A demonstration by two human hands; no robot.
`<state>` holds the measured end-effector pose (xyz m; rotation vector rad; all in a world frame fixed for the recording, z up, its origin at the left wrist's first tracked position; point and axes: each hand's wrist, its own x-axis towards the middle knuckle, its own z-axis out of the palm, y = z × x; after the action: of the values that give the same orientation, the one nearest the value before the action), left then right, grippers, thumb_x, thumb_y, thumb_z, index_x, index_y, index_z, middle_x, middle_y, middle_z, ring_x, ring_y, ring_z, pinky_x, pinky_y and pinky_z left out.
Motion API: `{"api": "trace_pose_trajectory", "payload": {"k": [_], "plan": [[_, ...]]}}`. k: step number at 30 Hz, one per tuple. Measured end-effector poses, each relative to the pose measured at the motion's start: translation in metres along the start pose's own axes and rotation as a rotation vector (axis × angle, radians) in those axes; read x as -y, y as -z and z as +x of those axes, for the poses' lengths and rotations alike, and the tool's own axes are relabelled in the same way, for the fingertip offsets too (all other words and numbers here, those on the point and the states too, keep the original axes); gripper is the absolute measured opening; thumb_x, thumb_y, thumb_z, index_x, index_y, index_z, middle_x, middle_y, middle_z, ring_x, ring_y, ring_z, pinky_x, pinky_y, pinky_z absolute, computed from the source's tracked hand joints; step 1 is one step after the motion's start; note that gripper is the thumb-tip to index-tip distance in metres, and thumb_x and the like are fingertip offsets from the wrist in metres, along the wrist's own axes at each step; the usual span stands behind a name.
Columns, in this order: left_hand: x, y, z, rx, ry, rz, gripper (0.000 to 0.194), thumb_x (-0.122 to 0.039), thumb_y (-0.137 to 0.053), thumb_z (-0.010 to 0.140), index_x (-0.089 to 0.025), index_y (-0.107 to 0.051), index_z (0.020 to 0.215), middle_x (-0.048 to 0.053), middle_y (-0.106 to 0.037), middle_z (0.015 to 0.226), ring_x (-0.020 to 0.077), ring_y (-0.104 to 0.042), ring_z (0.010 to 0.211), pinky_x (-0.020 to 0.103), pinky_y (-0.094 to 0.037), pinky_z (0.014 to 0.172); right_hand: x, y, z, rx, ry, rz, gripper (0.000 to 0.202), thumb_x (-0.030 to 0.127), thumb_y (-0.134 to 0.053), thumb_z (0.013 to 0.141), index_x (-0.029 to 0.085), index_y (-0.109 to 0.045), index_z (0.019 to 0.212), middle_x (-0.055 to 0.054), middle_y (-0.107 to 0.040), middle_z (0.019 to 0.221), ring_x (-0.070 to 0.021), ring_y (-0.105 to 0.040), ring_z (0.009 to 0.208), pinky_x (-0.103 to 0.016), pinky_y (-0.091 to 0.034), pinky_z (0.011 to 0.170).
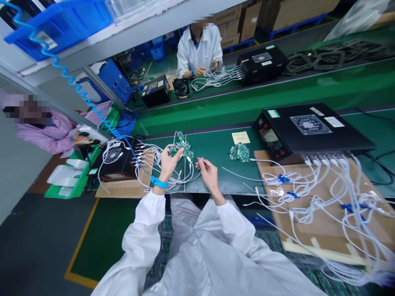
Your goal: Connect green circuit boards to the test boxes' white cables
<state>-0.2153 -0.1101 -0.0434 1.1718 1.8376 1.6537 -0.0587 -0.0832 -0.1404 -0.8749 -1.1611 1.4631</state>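
My left hand (169, 163), with a blue wrist strap (159, 182), is closed on a small green circuit board (173, 151). More green circuit boards (187, 151) lie just past its fingers, with white cables among them. To the right, my right hand (207, 172) pinches a thin white cable end (202, 159) between thumb and forefinger. The two hands are apart, and how the boards and cables join is too small to make out. A second cluster of green circuit boards (239, 152) rests farther right on the green bench mat (212, 144).
A black box (314, 127) with a fan stands at right, its white cables (308, 197) spread over cardboard (274, 164). Another black box (115, 162) is at left. A coiled blue hose (83, 96) hangs down. Two people sit nearby, across and at left.
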Motion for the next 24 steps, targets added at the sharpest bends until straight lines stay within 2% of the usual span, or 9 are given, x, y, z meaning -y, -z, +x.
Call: {"api": "trace_pose_trajectory", "payload": {"k": [3, 6, 10, 12, 15, 17, 20, 22, 24], "plan": [[0.009, -0.004, 0.0, -0.038, -0.049, 0.038, 0.042, -0.047, -0.087, 0.074, -0.018, -0.067, 0.096, 0.003, -0.069, 0.083, 0.0137, -0.062, 0.07, 0.024, -0.049, 0.063, 0.01, -0.005, -0.004, 0.023, 0.093, -0.104, 0.046, 0.058, -0.057, 0.097, 0.018, -0.079, 0.104, -0.007, -0.071, 0.089, -0.0163, -0.064, 0.073, -0.031, -0.055, 0.074], [0.015, -0.009, -0.002, -0.052, -0.082, 0.062, 0.042, -0.045, -0.086, 0.076, -0.018, -0.069, 0.103, 0.004, -0.071, 0.088, 0.0165, -0.066, 0.079, 0.026, -0.053, 0.071, 0.015, -0.01, -0.006, 0.038, 0.117, -0.115, 0.042, 0.055, -0.058, 0.098, 0.019, -0.08, 0.104, -0.005, -0.067, 0.085, -0.0155, -0.062, 0.072, -0.029, -0.053, 0.07], [0.015, -0.012, -0.003, -0.052, -0.095, 0.074, 0.039, -0.047, -0.083, 0.08, -0.018, -0.069, 0.101, 0.005, -0.071, 0.089, 0.0175, -0.067, 0.081, 0.028, -0.055, 0.075, 0.018, -0.01, -0.004, 0.015, 0.03, 0.004, 0.042, 0.052, -0.069, 0.09, 0.018, -0.073, 0.114, -0.003, -0.068, 0.085, -0.0144, -0.067, 0.068, -0.029, -0.056, 0.069], [0.012, -0.011, -0.003, -0.073, -0.098, 0.073, 0.039, -0.048, -0.083, 0.08, -0.018, -0.07, 0.101, 0.005, -0.071, 0.091, 0.0175, -0.067, 0.081, 0.028, -0.055, 0.075, 0.022, -0.007, -0.004, 0.003, -0.057, 0.067, 0.044, 0.056, -0.071, 0.087, 0.018, -0.069, 0.11, -0.001, -0.067, 0.081, -0.0133, -0.066, 0.058, -0.027, -0.056, 0.057], [0.006, -0.007, -0.001, -0.094, -0.106, 0.063, 0.04, -0.049, -0.083, 0.08, -0.018, -0.07, 0.102, 0.005, -0.071, 0.093, 0.0171, -0.067, 0.081, 0.028, -0.055, 0.074, 0.029, -0.001, -0.005, 0.029, -0.176, 0.128, 0.048, 0.062, -0.074, 0.082, 0.02, -0.064, 0.103, 0.001, -0.067, 0.08, -0.0099, -0.056, 0.04, -0.023, -0.043, 0.033], [0.003, -0.005, 0.0, -0.084, -0.109, 0.061, 0.04, -0.051, -0.082, 0.081, -0.018, -0.071, 0.102, 0.005, -0.071, 0.093, 0.0165, -0.066, 0.078, 0.028, -0.054, 0.073, 0.033, 0.0, -0.007, 0.036, -0.197, 0.153, 0.046, 0.061, -0.076, 0.081, 0.021, -0.063, 0.1, 0.002, -0.067, 0.08, -0.009, -0.054, 0.037, -0.022, -0.039, 0.029], [0.001, -0.004, -0.001, -0.063, -0.11, 0.074, 0.041, -0.053, -0.081, 0.081, -0.019, -0.071, 0.102, 0.004, -0.071, 0.089, 0.0153, -0.065, 0.073, 0.027, -0.053, 0.069, 0.036, -0.003, -0.008, 0.014, -0.137, 0.18, 0.04, 0.056, -0.077, 0.082, 0.021, -0.066, 0.098, 0.001, -0.067, 0.076, -0.0107, -0.058, 0.045, -0.023, -0.046, 0.036], [0.0, -0.005, -0.003, -0.051, -0.103, 0.08, 0.043, -0.055, -0.08, 0.082, -0.018, -0.071, 0.103, 0.004, -0.07, 0.086, 0.0144, -0.064, 0.068, 0.026, -0.053, 0.065, 0.034, -0.008, -0.005, -0.002, -0.069, 0.161, 0.036, 0.052, -0.077, 0.083, 0.02, -0.07, 0.098, -0.002, -0.07, 0.078, -0.014, -0.066, 0.058, -0.026, -0.056, 0.052], [-0.003, -0.006, -0.006, -0.032, -0.09, 0.067, 0.046, -0.057, -0.079, 0.082, -0.018, -0.07, 0.103, 0.004, -0.069, 0.084, 0.0134, -0.062, 0.063, 0.025, -0.051, 0.059, 0.029, -0.012, -0.001, -0.02, 0.002, 0.101, 0.033, 0.049, -0.075, 0.086, 0.019, -0.074, 0.099, -0.006, -0.076, 0.088, -0.0181, -0.072, 0.077, -0.032, -0.061, 0.075]]}}
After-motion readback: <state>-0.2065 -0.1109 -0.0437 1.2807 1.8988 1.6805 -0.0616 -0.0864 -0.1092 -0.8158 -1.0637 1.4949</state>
